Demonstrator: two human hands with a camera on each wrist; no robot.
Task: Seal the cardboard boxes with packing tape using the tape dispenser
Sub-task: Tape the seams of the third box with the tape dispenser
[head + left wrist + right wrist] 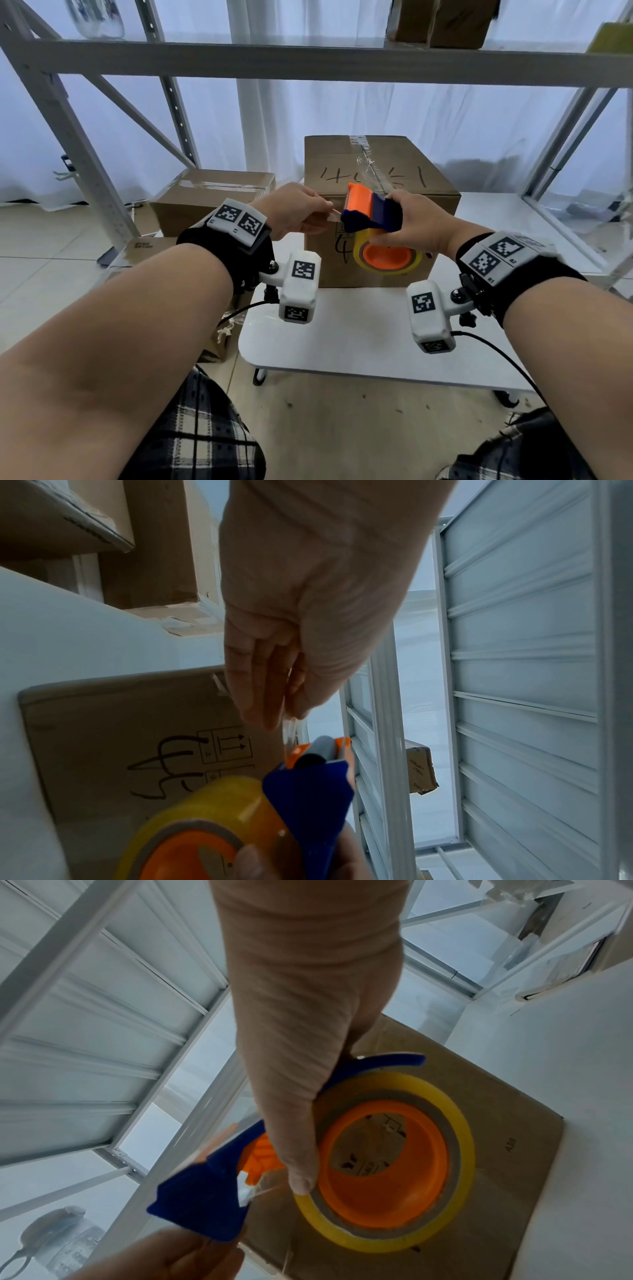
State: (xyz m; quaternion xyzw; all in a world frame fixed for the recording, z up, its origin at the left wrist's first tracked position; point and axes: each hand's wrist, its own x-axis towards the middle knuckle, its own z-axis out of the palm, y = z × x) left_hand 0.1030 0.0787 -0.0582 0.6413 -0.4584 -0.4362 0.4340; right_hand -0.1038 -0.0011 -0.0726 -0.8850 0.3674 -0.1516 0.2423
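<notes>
A brown cardboard box [407,164] with black handwriting stands on a white table [359,335]; clear tape runs along its top seam. My right hand [411,222] grips a blue and orange tape dispenser [371,212] in front of the box's near face, with the yellowish tape roll [388,262] hanging below. In the right wrist view the thumb [301,1164] lies across the roll [455,1139]. My left hand [298,212] pinches the free end of the clear tape [334,216] just left of the dispenser's mouth; the left wrist view shows the fingertips [270,718] on that tape [289,729].
Two more cardboard boxes [212,202] sit on the floor at the left, beside a grey metal rack post [68,137]. A rack shelf [308,61] crosses overhead with another box [445,20] on it. White curtains hang behind.
</notes>
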